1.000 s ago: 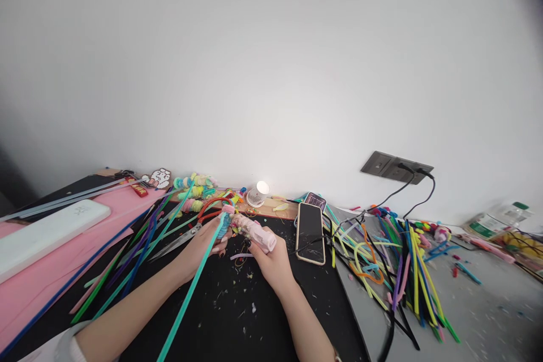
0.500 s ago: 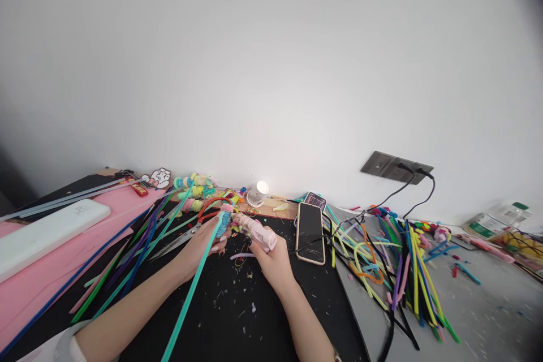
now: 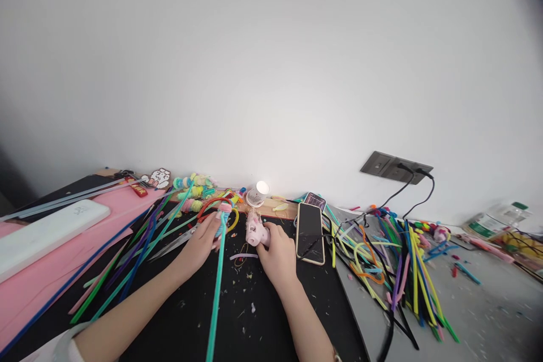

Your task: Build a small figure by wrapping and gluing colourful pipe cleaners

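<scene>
My left hand [image 3: 200, 244] is closed round a small blue-and-pink wrapped piece [image 3: 223, 216] at the top of a long teal pipe cleaner [image 3: 216, 294], which runs down toward me over the black mat [image 3: 229, 317]. My right hand [image 3: 278, 251] grips a pink glue gun [image 3: 255, 231], its nozzle pointing away toward the wall. The two hands are a short gap apart. Scissors [image 3: 176, 242] lie just left of my left hand.
A phone [image 3: 309, 233] lies face up right of my right hand. A heap of coloured pipe cleaners [image 3: 394, 260] covers the grey surface at right, with cables to a wall socket [image 3: 396, 167]. More pipe cleaners, pink sheets [image 3: 51, 277] and a white box [image 3: 46, 231] lie left. A small lit cup [image 3: 258, 192] stands by the wall.
My right hand has turned the glue gun away from the wrapped piece and set it more upright. The teal pipe cleaner has swung from slanting left to nearly straight toward me.
</scene>
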`<move>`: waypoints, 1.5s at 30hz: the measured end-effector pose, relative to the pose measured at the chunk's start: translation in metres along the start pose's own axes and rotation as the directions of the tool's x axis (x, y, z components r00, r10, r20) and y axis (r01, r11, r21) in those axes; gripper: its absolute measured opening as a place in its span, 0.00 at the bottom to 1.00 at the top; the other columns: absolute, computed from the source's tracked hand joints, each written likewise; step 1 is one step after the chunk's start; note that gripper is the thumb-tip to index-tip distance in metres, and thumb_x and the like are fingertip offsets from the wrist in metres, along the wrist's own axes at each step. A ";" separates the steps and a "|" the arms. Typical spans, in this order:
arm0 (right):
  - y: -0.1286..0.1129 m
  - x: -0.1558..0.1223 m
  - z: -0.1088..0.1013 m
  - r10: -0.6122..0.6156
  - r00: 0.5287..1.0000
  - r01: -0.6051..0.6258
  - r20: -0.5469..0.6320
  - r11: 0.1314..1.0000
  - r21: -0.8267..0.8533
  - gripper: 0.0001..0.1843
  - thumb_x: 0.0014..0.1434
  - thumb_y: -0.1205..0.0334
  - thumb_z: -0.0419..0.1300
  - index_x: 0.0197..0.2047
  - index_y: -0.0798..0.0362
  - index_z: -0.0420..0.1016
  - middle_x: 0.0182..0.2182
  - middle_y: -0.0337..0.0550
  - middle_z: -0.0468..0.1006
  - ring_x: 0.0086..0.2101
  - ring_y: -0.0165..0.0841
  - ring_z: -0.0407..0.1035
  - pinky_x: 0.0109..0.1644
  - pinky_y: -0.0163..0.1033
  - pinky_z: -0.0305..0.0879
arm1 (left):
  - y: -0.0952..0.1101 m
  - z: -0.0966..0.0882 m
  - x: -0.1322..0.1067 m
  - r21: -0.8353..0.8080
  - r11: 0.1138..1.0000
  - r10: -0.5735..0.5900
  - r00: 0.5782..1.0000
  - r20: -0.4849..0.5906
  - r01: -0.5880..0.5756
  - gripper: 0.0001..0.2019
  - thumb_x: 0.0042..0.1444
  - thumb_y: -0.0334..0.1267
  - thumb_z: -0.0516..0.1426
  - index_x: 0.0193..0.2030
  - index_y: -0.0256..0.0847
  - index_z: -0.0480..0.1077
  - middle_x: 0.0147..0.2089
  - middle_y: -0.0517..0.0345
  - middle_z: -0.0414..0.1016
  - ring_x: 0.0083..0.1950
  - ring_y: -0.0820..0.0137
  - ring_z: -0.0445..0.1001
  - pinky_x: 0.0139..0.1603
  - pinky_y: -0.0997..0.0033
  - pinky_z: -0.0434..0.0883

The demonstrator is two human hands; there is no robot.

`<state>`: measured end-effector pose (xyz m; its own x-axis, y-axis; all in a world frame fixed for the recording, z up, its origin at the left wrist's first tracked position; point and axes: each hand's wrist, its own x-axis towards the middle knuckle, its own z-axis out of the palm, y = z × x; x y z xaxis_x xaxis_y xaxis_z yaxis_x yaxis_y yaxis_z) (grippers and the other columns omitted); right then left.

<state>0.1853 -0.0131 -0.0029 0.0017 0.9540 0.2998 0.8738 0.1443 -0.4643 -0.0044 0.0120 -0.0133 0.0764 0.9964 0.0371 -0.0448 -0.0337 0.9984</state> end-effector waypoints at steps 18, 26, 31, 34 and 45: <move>-0.025 -0.010 0.011 -0.154 0.972 -0.016 0.176 0.709 0.705 0.05 0.51 0.70 0.53 0.26 0.54 0.68 0.17 0.34 0.68 0.20 0.27 0.59 0.26 0.32 0.54 | 0.013 0.001 -0.010 0.455 0.845 0.236 0.960 0.152 -0.280 0.09 0.62 0.44 0.48 0.33 0.45 0.60 0.23 0.65 0.62 0.24 0.67 0.62 0.28 0.70 0.55; -0.018 -0.004 0.012 -0.129 0.953 -0.218 0.275 0.339 0.915 0.13 0.55 0.59 0.55 0.22 0.55 0.67 0.14 0.34 0.68 0.15 0.24 0.56 0.21 0.31 0.50 | 0.003 0.004 -0.008 0.084 0.996 0.011 0.975 0.221 -0.030 0.15 0.60 0.53 0.48 0.36 0.43 0.63 0.22 0.68 0.57 0.21 0.73 0.55 0.24 0.72 0.59; -0.014 0.001 0.016 -0.172 0.919 -0.346 0.355 0.081 0.935 0.14 0.51 0.58 0.60 0.19 0.55 0.67 0.11 0.34 0.66 0.13 0.24 0.56 0.19 0.31 0.48 | 0.009 0.008 -0.010 -0.132 0.979 -0.099 0.930 0.353 0.154 0.19 0.58 0.58 0.49 0.33 0.42 0.62 0.22 0.69 0.55 0.20 0.77 0.47 0.25 0.73 0.61; -0.013 0.002 0.016 -0.191 0.899 -0.400 0.394 0.006 0.917 0.15 0.51 0.58 0.61 0.18 0.54 0.66 0.10 0.33 0.64 0.11 0.24 0.54 0.17 0.31 0.48 | 0.015 0.008 -0.013 -0.228 0.934 -0.162 0.893 0.421 0.276 0.20 0.57 0.58 0.51 0.29 0.42 0.61 0.21 0.70 0.54 0.20 0.79 0.43 0.24 0.75 0.59; -0.011 0.004 0.012 -0.357 0.825 -0.501 0.438 -0.105 0.859 0.15 0.53 0.60 0.63 0.20 0.56 0.67 0.10 0.34 0.64 0.12 0.24 0.53 0.17 0.31 0.51 | 0.014 0.000 -0.014 -0.380 0.704 -0.212 0.688 0.695 0.600 0.17 0.61 0.49 0.51 0.31 0.38 0.68 0.19 0.70 0.48 0.19 0.79 0.40 0.20 0.78 0.53</move>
<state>0.1697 -0.0078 -0.0068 -0.5233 0.8507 0.0484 -0.5104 -0.2675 -0.8173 -0.0064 -0.0026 0.0005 0.7538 0.6382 -0.1566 -0.3642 0.6041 0.7088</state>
